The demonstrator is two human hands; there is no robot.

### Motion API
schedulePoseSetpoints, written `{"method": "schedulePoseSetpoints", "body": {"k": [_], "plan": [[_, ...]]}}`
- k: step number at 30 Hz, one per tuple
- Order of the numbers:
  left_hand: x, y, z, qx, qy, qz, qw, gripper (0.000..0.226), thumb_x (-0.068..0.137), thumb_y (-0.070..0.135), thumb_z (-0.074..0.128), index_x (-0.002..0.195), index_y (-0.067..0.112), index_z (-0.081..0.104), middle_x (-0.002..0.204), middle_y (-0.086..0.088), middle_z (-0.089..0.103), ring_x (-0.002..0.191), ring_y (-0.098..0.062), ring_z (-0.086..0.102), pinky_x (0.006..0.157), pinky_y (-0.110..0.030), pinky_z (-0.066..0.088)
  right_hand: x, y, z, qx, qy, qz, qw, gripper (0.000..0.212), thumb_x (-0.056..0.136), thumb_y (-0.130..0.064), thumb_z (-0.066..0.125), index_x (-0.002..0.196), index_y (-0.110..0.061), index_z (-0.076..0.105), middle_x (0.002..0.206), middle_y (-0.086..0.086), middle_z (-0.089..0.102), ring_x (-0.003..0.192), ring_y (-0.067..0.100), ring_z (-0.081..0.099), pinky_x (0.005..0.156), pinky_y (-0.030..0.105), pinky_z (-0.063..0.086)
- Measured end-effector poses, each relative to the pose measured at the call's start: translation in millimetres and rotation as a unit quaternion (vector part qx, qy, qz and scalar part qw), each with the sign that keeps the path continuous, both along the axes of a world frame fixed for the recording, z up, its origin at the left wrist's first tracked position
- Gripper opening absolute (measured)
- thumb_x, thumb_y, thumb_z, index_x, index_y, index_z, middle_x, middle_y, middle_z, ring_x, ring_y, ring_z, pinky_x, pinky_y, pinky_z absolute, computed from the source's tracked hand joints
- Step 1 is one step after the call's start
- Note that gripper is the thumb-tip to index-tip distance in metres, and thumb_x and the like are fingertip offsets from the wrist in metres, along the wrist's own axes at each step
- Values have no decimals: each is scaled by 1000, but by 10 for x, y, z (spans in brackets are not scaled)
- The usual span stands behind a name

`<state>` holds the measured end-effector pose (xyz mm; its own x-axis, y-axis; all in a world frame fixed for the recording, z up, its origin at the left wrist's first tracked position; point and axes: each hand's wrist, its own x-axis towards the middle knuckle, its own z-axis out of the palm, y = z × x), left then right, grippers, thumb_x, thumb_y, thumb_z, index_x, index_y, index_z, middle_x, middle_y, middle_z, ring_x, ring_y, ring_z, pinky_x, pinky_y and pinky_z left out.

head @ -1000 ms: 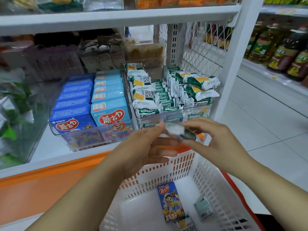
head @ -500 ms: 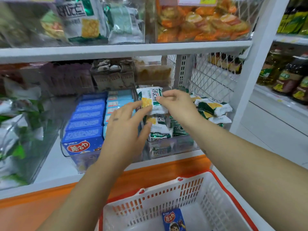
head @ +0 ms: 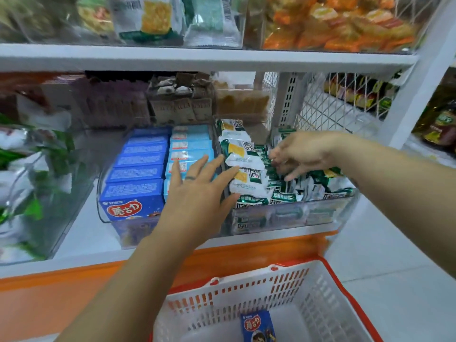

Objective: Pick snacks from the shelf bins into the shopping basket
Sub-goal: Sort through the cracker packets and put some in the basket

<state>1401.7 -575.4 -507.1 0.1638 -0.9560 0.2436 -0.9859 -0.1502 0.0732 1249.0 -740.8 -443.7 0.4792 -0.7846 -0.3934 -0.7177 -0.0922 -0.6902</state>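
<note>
A clear bin [head: 328, 215] on the middle shelf holds several green-and-white cracker packs [head: 243, 157]. My left hand [head: 199, 191] is spread with straight fingers, its fingertips against the leftmost stack of packs. My right hand [head: 299, 154] hovers over the middle of the same bin with fingers pointing down among the packs; I see nothing gripped in it. Left of it, another clear bin [head: 106, 213] holds blue snack boxes [head: 134, 191]. The white shopping basket [head: 291, 282] with a red rim stands below, with one blue box [head: 257, 327] inside.
The top shelf carries bins of cracker bags [head: 153, 18] and orange packs [head: 330, 23]. Green-and-white bags [head: 22, 174] fill a bin at far left. Brown packs [head: 180, 99] sit at the shelf's back. A wire mesh panel [head: 328, 102] closes the right side; bottles [head: 441, 122] stand beyond.
Both hands rose from above the basket to the cracker bin. Half a second ago they held a cracker pack between them; now that pack lies on the stack and my right hand has moved right.
</note>
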Motion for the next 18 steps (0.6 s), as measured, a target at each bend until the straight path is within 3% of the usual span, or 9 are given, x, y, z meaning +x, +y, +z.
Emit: {"method": "schedulePoseSetpoints", "body": {"k": [2, 4, 7, 9, 11, 12, 15, 18], "plan": [[-5, 3, -2, -9, 4, -5, 1000, 56, 95, 56, 30, 148, 45, 16, 160, 12, 8, 148, -16, 1, 115, -53, -7, 59, -15, -97, -28, 67, 36, 997, 36, 96, -1, 50, 132, 3, 49, 143, 12, 44, 124, 28, 50, 89, 40, 55], [-3, 5, -9, -15, 12, -8, 1000, 55, 95, 55, 32, 148, 45, 18, 160, 12, 11, 148, -15, 2, 116, -51, -7, 100, -36, -196, -31, 84, 39, 995, 35, 94, 0, 54, 129, -3, 52, 144, 10, 41, 128, 31, 46, 86, 42, 56], [13, 0, -44, -38, 22, -14, 999, 54, 95, 54, 37, 147, 45, 24, 159, 12, 17, 148, -15, 7, 116, -52, -5, 129, -63, -317, -28, 108, 40, 993, 12, 92, -1, 57, 102, -8, 56, 131, 16, 50, 112, 32, 57, 85, 43, 56], [19, -8, -71, -61, 24, -24, 998, 50, 95, 53, 42, 143, 41, 36, 155, 8, 31, 146, -20, 20, 115, -56, 2, 143, -72, -376, -38, 115, 47, 992, 10, 92, 0, 56, 88, -8, 53, 119, 22, 59, 91, 28, 63, 81, 43, 58], [7, -12, -80, -68, 14, -23, 997, 48, 92, 52, 45, 137, 36, 49, 146, 2, 46, 139, -25, 37, 111, -61, 14, 176, -61, -426, -65, 124, 61, 988, 5, 90, 0, 59, 93, -4, 57, 113, 23, 63, 79, 25, 60, 78, 39, 57], [5, -18, -88, -69, 9, -20, 997, 50, 89, 54, 43, 134, 34, 53, 142, 0, 51, 135, -27, 42, 109, -62, 18, 198, -69, -456, -95, 141, 71, 983, 13, 90, -2, 61, 103, -1, 60, 114, 22, 64, 80, 24, 58, 79, 38, 55], [9, -29, -108, -70, 1, -18, 997, 57, 85, 56, 33, 131, 32, 56, 138, -1, 55, 131, -29, 47, 107, -63, 22, 248, -74, -532, -189, 182, 79, 962, 28, 89, -10, 63, 116, -1, 62, 116, 16, 64, 96, 26, 60, 81, 33, 47], [8, -23, -109, -76, 2, -16, 997, 50, 88, 52, 45, 134, 34, 53, 140, -1, 53, 134, -28, 44, 109, -63, 19, 240, -70, -576, -224, 187, 98, 952, 28, 90, -15, 63, 114, -2, 65, 115, 15, 65, 107, 28, 59, 84, 30, 44]]}}
